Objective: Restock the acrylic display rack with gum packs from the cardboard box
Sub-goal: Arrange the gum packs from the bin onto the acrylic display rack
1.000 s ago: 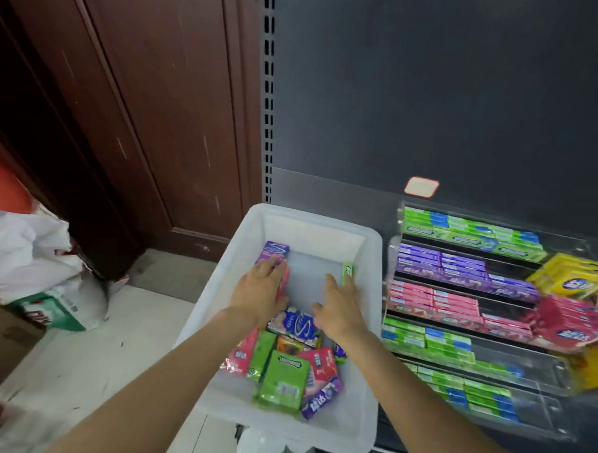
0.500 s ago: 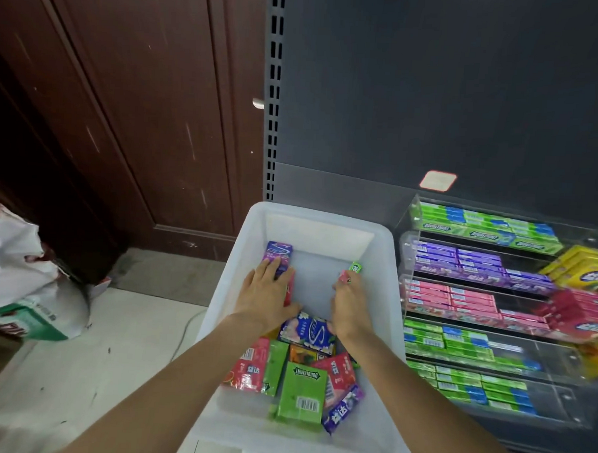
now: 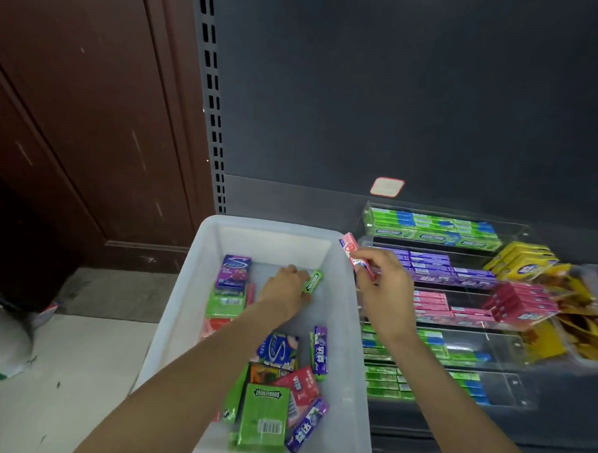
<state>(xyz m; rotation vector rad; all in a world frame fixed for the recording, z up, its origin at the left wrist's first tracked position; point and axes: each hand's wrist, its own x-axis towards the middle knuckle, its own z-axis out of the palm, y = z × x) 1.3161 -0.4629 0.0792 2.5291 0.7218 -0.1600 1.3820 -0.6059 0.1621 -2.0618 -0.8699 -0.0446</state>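
Note:
A white plastic bin point(image 3: 349, 334) holds several loose gum packs in green, purple, pink and blue. My left hand point(image 3: 282, 292) reaches into the bin and grips a slim green gum stick pack point(image 3: 313, 281). My right hand point(image 3: 386, 285) is raised over the bin's right rim and pinches a pink gum stick pack point(image 3: 353, 254), beside the acrylic display rack point(image 3: 511, 345). The rack's tiers hold rows of green, purple and pink packs.
Yellow boxes point(image 3: 522, 261) and pink boxes point(image 3: 524, 301) sit at the rack's right, with yellowish packets point(image 3: 581, 321) beyond. A dark shelf back panel point(image 3: 399, 93) rises behind. A wooden door point(image 3: 90, 114) and a white bag point(image 3: 1, 343) on the floor lie to the left.
My right hand has lifted out of the bin toward the rack with a pink stick pack. My left hand has moved right and taken hold of the green stick pack.

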